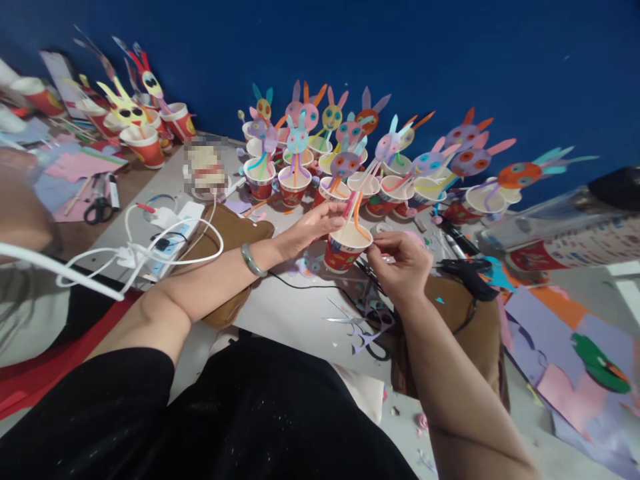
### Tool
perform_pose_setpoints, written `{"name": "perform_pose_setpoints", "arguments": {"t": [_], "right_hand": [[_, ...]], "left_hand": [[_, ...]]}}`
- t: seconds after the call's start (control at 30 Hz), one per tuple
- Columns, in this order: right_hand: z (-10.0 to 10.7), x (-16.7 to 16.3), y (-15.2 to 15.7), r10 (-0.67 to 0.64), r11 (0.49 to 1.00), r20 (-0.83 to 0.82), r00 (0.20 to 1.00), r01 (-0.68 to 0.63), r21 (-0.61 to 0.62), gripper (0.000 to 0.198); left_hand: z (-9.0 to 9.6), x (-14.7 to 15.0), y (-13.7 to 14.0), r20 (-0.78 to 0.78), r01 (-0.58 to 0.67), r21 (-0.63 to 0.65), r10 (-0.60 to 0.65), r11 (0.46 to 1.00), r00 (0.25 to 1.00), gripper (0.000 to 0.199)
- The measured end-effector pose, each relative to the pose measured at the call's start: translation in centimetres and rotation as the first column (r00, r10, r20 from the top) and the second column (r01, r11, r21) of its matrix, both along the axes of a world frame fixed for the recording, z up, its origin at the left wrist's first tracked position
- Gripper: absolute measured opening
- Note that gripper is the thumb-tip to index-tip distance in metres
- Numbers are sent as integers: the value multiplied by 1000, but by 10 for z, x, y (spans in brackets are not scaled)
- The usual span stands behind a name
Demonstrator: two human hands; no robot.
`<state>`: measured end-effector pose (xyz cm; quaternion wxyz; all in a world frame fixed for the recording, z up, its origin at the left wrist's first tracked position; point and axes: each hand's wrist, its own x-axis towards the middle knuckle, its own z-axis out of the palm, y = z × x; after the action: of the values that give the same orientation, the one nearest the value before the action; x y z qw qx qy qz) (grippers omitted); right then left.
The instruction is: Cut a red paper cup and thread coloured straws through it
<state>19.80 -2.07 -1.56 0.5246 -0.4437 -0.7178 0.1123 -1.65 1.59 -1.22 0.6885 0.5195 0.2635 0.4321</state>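
A red paper cup (342,258) with a white inside is held above the table in front of me. My left hand (320,225) is closed at its far left rim, fingers beside a pink strip. An orange bent strip (358,217) hangs inside the cup. Pale thin sticks (367,173) rise from it toward a lilac rabbit face with light-blue ears (387,147); whether they join is unclear. My right hand (403,263) pinches the cup's right rim with curled fingers. Below lie scissors (375,347) and purple paper scraps.
Several finished cups with paper rabbit faces (297,137) stand along the blue wall. At left are a power strip (175,240) with white cables and a co-worker's blurred arm (25,200). A black glue gun (470,275) rests on a brown pad (450,320); coloured paper (545,327) lies right.
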Motion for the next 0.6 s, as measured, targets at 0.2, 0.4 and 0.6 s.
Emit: {"name": "perform_pose_setpoints", "arguments": {"t": [0.2, 0.4, 0.6], "right_hand": [[-2, 0, 2, -92, 990, -153, 984, 107, 91, 8], [1, -4, 1, -120, 978, -180, 976, 148, 146, 9], [-1, -2, -3, -17, 991, -110, 994, 31, 132, 7]], "left_hand": [[-6, -2, 3, 40, -31, 31, 30, 999, 999, 94], [-20, 8, 3, 1, 28, 83, -28, 996, 1000, 96], [-15, 10, -4, -239, 32, 151, 5, 988, 971, 68]]}}
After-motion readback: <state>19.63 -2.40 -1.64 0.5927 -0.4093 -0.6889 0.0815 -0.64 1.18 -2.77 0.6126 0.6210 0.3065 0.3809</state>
